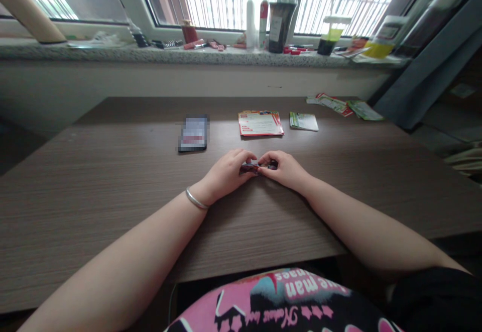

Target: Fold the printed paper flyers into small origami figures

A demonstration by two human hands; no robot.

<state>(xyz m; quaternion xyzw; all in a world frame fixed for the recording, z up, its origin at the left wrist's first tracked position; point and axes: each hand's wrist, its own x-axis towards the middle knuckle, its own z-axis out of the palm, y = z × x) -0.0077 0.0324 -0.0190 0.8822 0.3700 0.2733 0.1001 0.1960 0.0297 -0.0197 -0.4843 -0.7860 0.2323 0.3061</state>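
Observation:
At the middle of the table, my left hand [227,171] and my right hand [289,168] almost meet. Between them is a small, narrow, dark piece with a colourful print [250,168]; its exact kind is too small and too covered to tell. Fingers of both hands are closed round its two ends, and it is low over the tabletop or touching it. Just beyond my hands lies a stack of red-edged white printed cards [260,123]. A smaller stack of green-and-white cards [304,121] is to its right.
A phone [193,133] with a blurred screen lies left of the cards. Several red and green printed slips [337,105] are spread at the table's [113,181] back right. On the stone windowsill [226,57] stand a dark lidded cup [280,25], bottles and small items.

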